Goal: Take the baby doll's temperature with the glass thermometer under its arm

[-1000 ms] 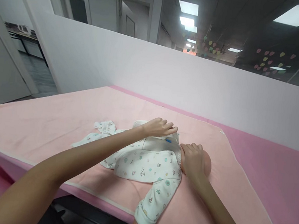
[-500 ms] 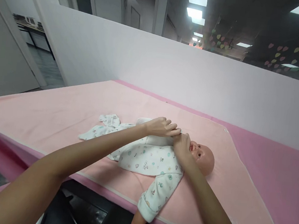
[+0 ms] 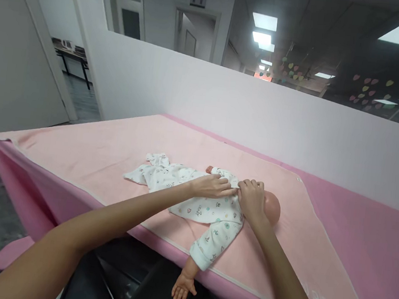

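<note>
A baby doll lies on its back, its bald head point(image 3: 273, 210) to the right, partly covered by my right hand point(image 3: 251, 197). It wears a white printed baby romper point(image 3: 198, 210) whose empty-looking legs trail to the left. My right hand is closed on the romper at the neckline. Beside it, my left hand point(image 3: 213, 186) is bent over the upper chest, its fingertips pinching the romper's front edge close to my right fingers. The exact spot they pinch is hidden. The doll's near hand point(image 3: 184, 287) hangs past the table edge; its far hand point(image 3: 209, 169) shows behind the chest.
A light pink blanket point(image 3: 112, 158) covers the table, over a darker pink cloth point(image 3: 363, 226). Behind stands a white half wall point(image 3: 261, 113) with glass above. At the left are a door point(image 3: 18, 66) and a doorway with a table beyond.
The view has tilted up slightly. Both hands have stayed at the neckline; the front cloth now lies flatter over the chest, and the doll's far hand has come into sight.
</note>
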Demonstrator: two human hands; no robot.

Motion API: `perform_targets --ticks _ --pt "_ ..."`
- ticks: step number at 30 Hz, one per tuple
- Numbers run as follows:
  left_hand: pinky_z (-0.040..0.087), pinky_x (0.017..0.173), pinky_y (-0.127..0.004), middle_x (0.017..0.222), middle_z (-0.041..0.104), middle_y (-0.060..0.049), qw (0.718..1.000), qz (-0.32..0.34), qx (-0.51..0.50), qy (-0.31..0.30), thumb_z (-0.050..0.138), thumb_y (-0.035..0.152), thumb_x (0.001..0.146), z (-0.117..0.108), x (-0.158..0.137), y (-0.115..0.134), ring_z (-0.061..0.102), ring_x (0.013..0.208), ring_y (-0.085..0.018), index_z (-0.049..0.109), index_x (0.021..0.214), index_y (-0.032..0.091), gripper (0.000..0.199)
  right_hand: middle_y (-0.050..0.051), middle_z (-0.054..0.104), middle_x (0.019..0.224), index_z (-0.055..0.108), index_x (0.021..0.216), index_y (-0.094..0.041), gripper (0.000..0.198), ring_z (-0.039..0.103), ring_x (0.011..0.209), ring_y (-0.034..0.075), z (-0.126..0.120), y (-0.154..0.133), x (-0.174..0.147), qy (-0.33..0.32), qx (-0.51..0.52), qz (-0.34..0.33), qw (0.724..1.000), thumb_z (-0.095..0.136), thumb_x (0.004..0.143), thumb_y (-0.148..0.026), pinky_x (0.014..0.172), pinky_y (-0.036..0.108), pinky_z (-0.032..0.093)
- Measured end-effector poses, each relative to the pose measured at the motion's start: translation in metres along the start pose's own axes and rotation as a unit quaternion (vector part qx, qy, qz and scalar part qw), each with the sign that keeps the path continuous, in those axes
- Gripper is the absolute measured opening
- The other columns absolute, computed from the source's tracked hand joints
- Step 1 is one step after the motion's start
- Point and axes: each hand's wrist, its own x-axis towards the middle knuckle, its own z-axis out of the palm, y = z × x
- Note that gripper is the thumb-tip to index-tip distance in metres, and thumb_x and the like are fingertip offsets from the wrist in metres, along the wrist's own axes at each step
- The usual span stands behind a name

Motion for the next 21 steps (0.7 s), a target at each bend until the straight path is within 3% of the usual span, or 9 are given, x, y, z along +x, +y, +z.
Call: perform_targets --ticks 6,9,12,15,17,21 --pt "0.032 0.058 -0.027 0.081 0.057 -0.005 0.998 -0.063 0.011 -0.012 0.034 0.01 0.089 -0.001 -0.048 0.003 0.052 0.069 -0.013 0.043 0.117 0.019 0.031 0.004 0.062 0.074 0.059 0.07 -0.018 0.021 0.048 0.08 0.019 0.017 0.009 -0.021 0.025 0.001 -0.074 0.997 0.044 0.08 -0.008 0.088 0.036 0.025" --pt "0.031 0.059 -0.027 0.079 0.058 -0.005 0.996 -0.084 0.006 -0.036 0.034 0.005 0.087 -0.008 -0.071 -0.004 0.052 0.069 -0.014 0.052 0.099 0.019 0.026 0.003 0.062 0.075 0.061 0.076 -0.019 0.022 0.049 0.083 0.019 0.018 0.012 -0.028 0.047 0.025 -0.085 0.995 0.042 0.082 -0.009 0.097 0.04 0.021" --pt "0.032 0.061 -0.028 0.075 0.058 -0.007 0.977 -0.188 -0.008 -0.097 0.041 0.001 0.08 -0.018 -0.085 -0.017 0.053 0.069 -0.016 0.055 0.081 0.017 0.021 0.004 0.063 0.084 0.061 0.096 -0.019 0.024 0.051 0.086 0.018 0.018 0.016 -0.032 0.094 0.093 -0.073 0.988 0.04 0.085 -0.014 0.098 0.04 0.024" --pt "0.035 0.063 -0.03 0.067 0.057 -0.009 0.932 -0.312 0.012 -0.186 0.047 -0.001 0.071 -0.03 -0.08 -0.036 0.055 0.069 -0.02 0.055 0.069 0.015 0.018 0.007 0.063 0.091 0.058 0.104 -0.017 0.027 0.052 0.088 0.018 0.02 0.027 -0.035 0.159 0.169 -0.003 0.973 0.039 0.086 -0.022 0.092 0.035 0.033" --pt "0.036 0.066 -0.032 0.068 0.059 -0.01 0.914 -0.345 0.027 -0.21 0.048 -0.002 0.069 -0.034 -0.062 -0.048 0.057 0.074 -0.023 0.056 0.07 0.014 0.018 0.009 0.063 0.094 0.059 0.102 -0.015 0.029 0.054 0.089 0.019 0.023 0.04 -0.036 0.194 0.22 0.085 0.952 0.039 0.086 -0.028 0.087 0.035 0.037" --pt "0.038 0.075 -0.032 0.093 0.063 -0.01 0.931 -0.344 -0.028 -0.118 0.038 0.004 0.079 -0.013 0.0 -0.054 0.057 0.088 -0.021 0.058 0.099 0.016 0.03 0.01 0.064 0.096 0.061 0.094 -0.015 0.036 0.056 0.089 0.021 0.034 0.069 -0.039 0.164 0.371 0.253 0.878 0.041 0.082 -0.042 0.08 0.035 0.042"
